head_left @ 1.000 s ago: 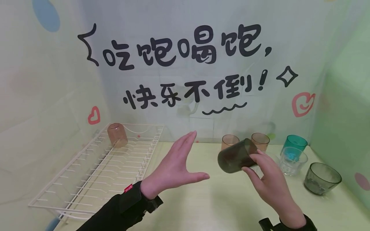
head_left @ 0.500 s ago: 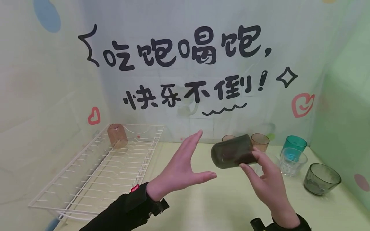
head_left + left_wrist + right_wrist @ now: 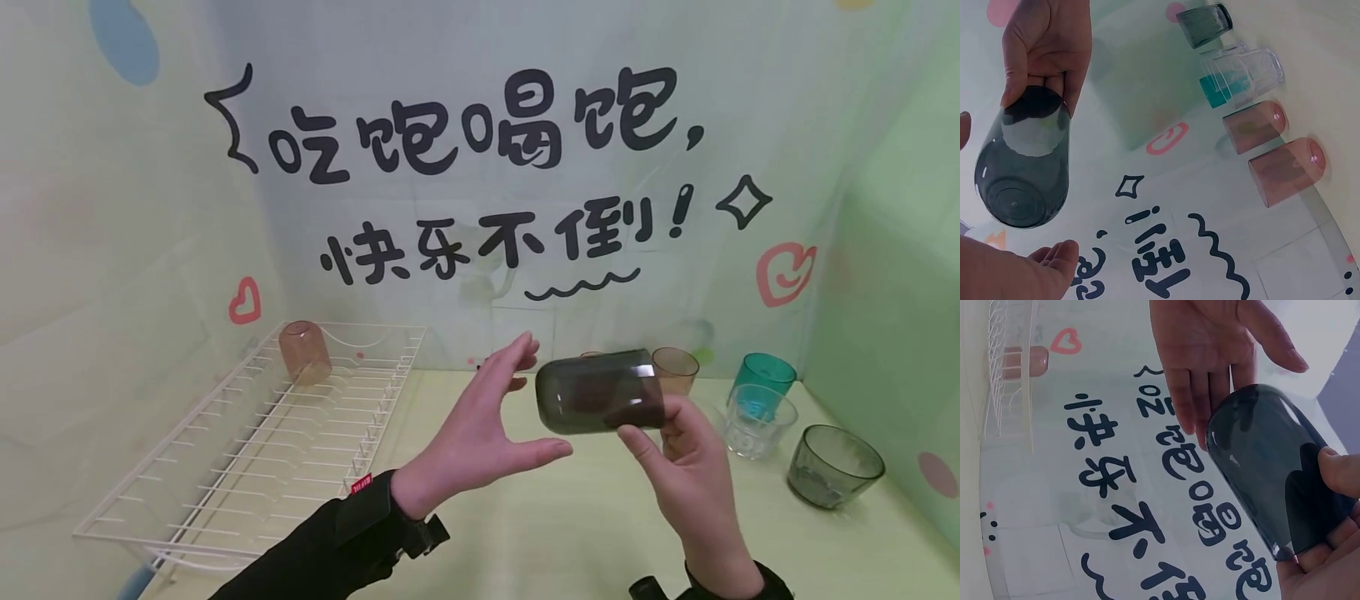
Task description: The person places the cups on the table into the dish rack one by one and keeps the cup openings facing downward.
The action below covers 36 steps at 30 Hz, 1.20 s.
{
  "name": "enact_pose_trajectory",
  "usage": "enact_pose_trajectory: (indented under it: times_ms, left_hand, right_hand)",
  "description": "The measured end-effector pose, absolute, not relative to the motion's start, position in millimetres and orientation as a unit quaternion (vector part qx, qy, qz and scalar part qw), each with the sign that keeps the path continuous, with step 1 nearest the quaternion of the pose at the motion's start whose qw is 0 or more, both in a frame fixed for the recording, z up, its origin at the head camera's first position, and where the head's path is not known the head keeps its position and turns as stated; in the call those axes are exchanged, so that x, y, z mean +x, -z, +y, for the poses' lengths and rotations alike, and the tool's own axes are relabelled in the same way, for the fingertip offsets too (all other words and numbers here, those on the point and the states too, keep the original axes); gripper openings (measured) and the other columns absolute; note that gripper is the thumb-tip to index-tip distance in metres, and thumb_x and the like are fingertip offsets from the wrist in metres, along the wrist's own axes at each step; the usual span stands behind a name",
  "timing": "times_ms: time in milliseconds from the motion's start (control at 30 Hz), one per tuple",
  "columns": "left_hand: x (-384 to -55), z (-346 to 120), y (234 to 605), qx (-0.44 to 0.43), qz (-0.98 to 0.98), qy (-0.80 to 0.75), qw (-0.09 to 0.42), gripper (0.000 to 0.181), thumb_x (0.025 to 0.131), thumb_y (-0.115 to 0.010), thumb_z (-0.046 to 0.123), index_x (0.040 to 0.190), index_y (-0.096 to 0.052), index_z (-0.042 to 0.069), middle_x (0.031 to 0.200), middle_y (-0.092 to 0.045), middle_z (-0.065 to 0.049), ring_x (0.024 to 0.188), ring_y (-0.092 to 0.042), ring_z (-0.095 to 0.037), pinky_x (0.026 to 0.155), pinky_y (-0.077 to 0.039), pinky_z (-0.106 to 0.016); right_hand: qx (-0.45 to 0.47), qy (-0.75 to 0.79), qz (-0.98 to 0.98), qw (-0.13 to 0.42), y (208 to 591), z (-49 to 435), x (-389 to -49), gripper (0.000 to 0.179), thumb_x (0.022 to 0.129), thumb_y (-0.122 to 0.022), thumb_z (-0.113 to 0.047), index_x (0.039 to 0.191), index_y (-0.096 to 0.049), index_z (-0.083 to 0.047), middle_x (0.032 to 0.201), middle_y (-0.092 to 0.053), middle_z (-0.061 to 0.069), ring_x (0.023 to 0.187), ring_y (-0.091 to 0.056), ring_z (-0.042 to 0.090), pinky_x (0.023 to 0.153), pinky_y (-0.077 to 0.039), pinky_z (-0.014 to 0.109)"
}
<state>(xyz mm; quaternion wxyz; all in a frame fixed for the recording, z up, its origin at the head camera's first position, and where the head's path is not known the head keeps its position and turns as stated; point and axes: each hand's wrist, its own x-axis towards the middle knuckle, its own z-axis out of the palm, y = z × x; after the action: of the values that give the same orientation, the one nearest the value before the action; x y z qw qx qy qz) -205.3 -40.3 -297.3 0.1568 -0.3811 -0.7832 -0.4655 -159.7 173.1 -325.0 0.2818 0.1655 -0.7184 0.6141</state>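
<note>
A dark grey see-through glass tumbler (image 3: 592, 392) lies almost level in the air over the table. My right hand (image 3: 693, 479) grips it near its rim, thumb on the near side and fingers behind. Its rounded base points left, at my left hand (image 3: 480, 421). That hand is spread, thumb apart from the fingers, around the base end without holding it. In the left wrist view the tumbler's base (image 3: 1016, 203) faces the camera between the left thumb and fingers. The right wrist view has the left fingertips right by the tumbler's base end (image 3: 1241, 412).
A white wire dish rack (image 3: 300, 450) stands on the left with a pink glass (image 3: 303, 354) upside down at its back. Along the right stand an amber glass (image 3: 675, 371), a teal glass (image 3: 768, 375), a clear glass (image 3: 757, 425) and a grey glass bowl (image 3: 836, 467).
The tumbler has moved left and turned from tilted to nearly level in my right hand. My left hand has shifted right, closer to its base.
</note>
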Motion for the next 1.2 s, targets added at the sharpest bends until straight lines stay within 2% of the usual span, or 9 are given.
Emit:
enact_pose_trajectory:
  times_ms: [267, 467, 700, 967, 1200]
  left_hand:
    - [-205.3, -36.6, 295.8, -0.382, -0.732, 0.549, 0.131, 0.085, 0.070, -0.075, 0.031, 0.139, -0.025, 0.024, 0.133, -0.040, 0.003, 0.119, -0.039, -0.011, 0.093, -0.038, -0.030]
    - [-206.2, -35.9, 296.0, -0.390, -0.712, 0.570, 0.128, 0.078, 0.072, -0.074, 0.029, 0.136, -0.030, 0.024, 0.129, -0.041, 0.002, 0.116, -0.041, -0.014, 0.092, -0.039, -0.032]
    - [-206.2, -35.6, 299.3, -0.390, -0.716, 0.567, 0.119, 0.070, 0.073, -0.073, 0.029, 0.133, -0.036, 0.023, 0.122, -0.045, 0.002, 0.106, -0.047, -0.015, 0.085, -0.045, -0.031]
    - [-190.7, -35.5, 281.9, -0.381, -0.710, 0.585, 0.091, 0.067, 0.073, -0.071, 0.011, 0.131, -0.038, 0.012, 0.117, -0.047, -0.005, 0.102, -0.049, -0.017, 0.085, -0.045, -0.033]
    - [-186.3, -35.5, 275.7, -0.374, -0.721, 0.575, 0.099, 0.063, 0.073, -0.071, 0.010, 0.128, -0.042, 0.010, 0.115, -0.049, -0.005, 0.100, -0.050, -0.016, 0.084, -0.046, -0.033]
  right_hand:
    - [0.172, -0.674, -0.670, 0.260, 325.6, 164.0, -159.0, 0.022, 0.077, -0.060, 0.006, 0.096, -0.049, 0.004, 0.101, -0.055, 0.014, 0.095, -0.055, 0.023, 0.085, -0.043, 0.029]
    - [0.186, -0.673, -0.667, 0.260, 327.8, 159.8, -159.6, 0.022, 0.076, -0.060, 0.008, 0.094, -0.049, 0.005, 0.097, -0.055, 0.013, 0.097, -0.052, 0.023, 0.085, -0.043, 0.029]
    - [0.216, -0.661, -0.663, 0.277, 333.9, 157.6, -162.5, 0.022, 0.076, -0.060, 0.008, 0.095, -0.050, 0.004, 0.098, -0.056, 0.013, 0.101, -0.051, 0.022, 0.086, -0.042, 0.026]
    - [0.215, -0.660, -0.663, 0.280, 337.7, 156.6, -163.7, 0.022, 0.076, -0.060, 0.007, 0.096, -0.051, 0.003, 0.099, -0.057, 0.013, 0.102, -0.050, 0.023, 0.086, -0.042, 0.025]
    - [0.207, -0.653, -0.672, 0.283, 339.9, 155.7, -164.1, 0.023, 0.076, -0.061, 0.005, 0.097, -0.052, 0.002, 0.101, -0.056, 0.014, 0.101, -0.052, 0.022, 0.087, -0.042, 0.025]
